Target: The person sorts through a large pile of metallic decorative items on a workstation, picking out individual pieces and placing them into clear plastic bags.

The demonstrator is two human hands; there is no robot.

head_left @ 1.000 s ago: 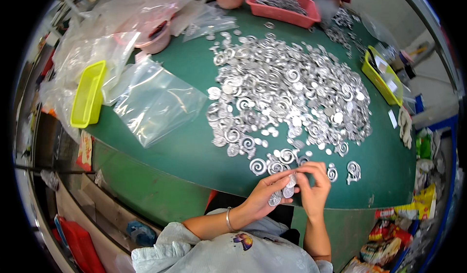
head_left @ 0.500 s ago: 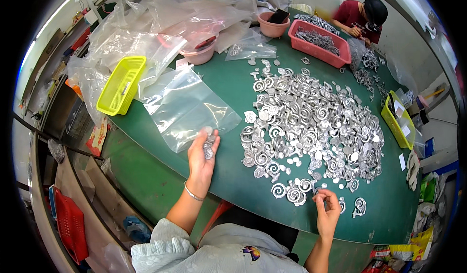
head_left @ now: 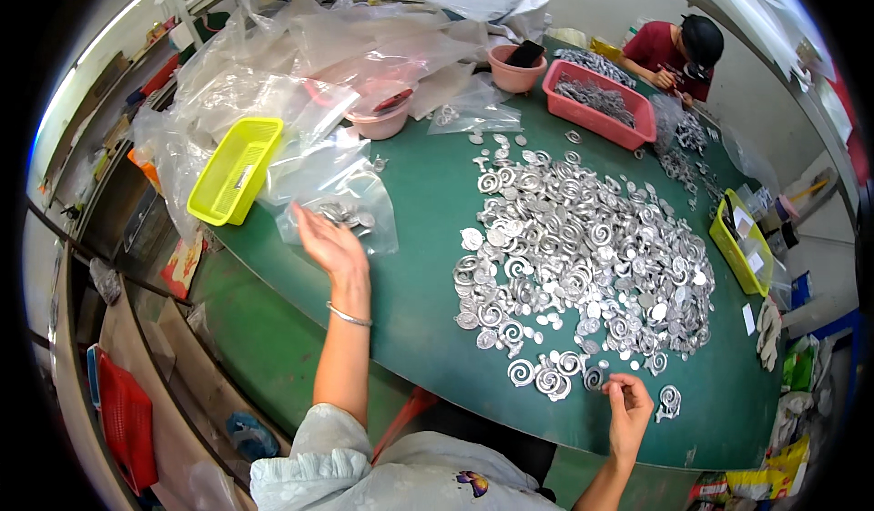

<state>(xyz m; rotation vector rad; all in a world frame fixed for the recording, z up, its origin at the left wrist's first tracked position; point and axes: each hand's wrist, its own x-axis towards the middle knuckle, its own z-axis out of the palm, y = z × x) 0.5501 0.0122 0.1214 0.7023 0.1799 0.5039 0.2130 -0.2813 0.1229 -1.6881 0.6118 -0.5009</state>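
My left hand (head_left: 330,242) is stretched out with its fingers spread at the mouth of a clear plastic bag (head_left: 339,197), and a few silver spiral pieces (head_left: 341,212) lie inside the bag just past the fingertips. My right hand (head_left: 628,408) rests near the table's front edge, fingers curled over a small silver spiral piece (head_left: 594,379). A big heap of silver spiral metal pieces (head_left: 583,256) covers the middle of the green round table (head_left: 419,238), between the two hands and further back.
A yellow tray (head_left: 235,169) sits left of the bag, with crumpled clear bags (head_left: 300,65) behind. Two pink bowls (head_left: 382,119) (head_left: 514,69) and a pink crate (head_left: 596,106) stand at the back. Another person (head_left: 678,51) works far right. A second yellow tray (head_left: 742,247) is on the right.
My left hand left the right hand, carried spiral pieces leftward and has let them go into the clear bag. My right hand stayed near the front edge.
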